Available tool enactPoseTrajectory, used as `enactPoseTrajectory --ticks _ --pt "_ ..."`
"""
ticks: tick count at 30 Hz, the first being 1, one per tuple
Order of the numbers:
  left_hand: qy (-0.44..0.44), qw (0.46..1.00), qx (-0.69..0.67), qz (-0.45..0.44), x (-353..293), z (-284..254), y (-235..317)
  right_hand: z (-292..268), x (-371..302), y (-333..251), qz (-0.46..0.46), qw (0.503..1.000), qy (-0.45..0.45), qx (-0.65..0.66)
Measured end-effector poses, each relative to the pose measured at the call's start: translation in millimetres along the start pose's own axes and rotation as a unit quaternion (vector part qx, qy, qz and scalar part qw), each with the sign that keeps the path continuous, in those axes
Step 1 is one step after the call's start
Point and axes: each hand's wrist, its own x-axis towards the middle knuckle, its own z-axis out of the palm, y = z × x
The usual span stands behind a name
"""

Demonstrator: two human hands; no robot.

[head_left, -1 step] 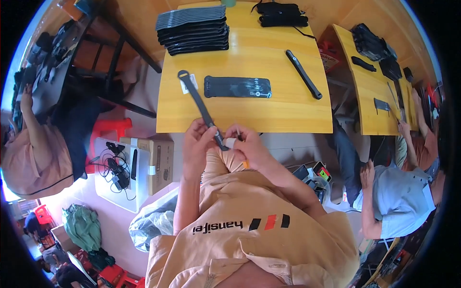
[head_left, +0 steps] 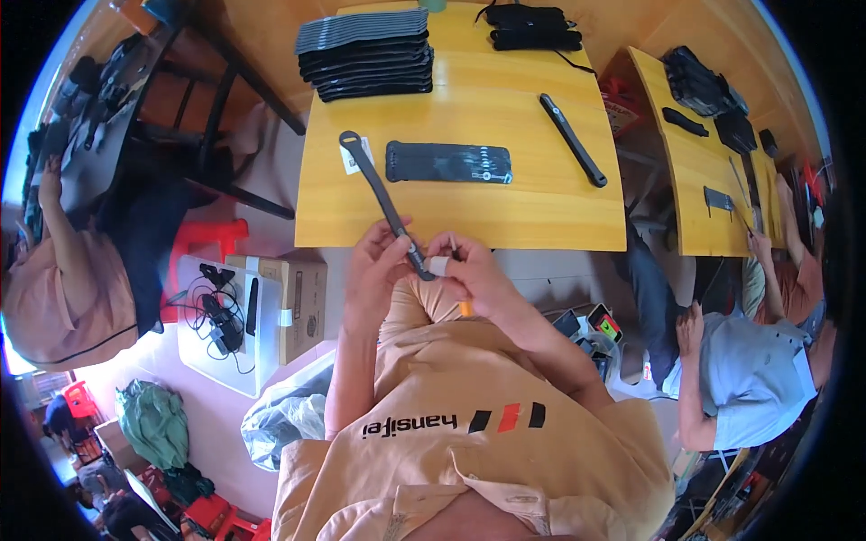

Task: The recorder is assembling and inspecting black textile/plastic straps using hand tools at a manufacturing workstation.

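Fingers of my left hand are closed round the lower part of a long black strap. Its slotted, rounded end reaches up over the near left part of the table. By the strap's lower end, my right hand is closed on a slim tool with an orange end; most of the tool is hidden by the fingers. White tape wraps one of that hand's fingers. Beyond my hands lies a flat black pack of straps, with a white paper partly under the held strap.
The yellow table bears a tall stack of black strap packs, dark bundles and a single strap. At left stand a white bin with cables and a cardboard box. People sit on both sides.
The strap's upper end has shifted slightly right. More of the tool's orange end shows below my right hand. Both hands keep their hold.
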Motion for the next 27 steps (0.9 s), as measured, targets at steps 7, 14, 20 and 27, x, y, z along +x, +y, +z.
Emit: enactPoseTrajectory --ticks 7,14,20,27 --pt "-0.009 0.996 -0.084 0.010 4.0 5.4 -5.4 9.7 -16.0 -31.3 -0.025 0.998 0.011 0.058" --pt "0.018 0.997 -0.076 0.015 -0.4 13.4 13.0 8.2 -44.9 -49.0 -0.143 0.946 0.016 -0.289" --pt "0.026 0.998 -0.052 0.040 -2.4 24.7 17.1 21.5 -59.6 -54.8 -0.207 0.891 0.026 -0.403" --pt "0.047 0.997 -0.012 0.067 -5.4 30.8 19.5 18.9 -56.5 -53.7 -0.145 0.906 0.007 -0.396"
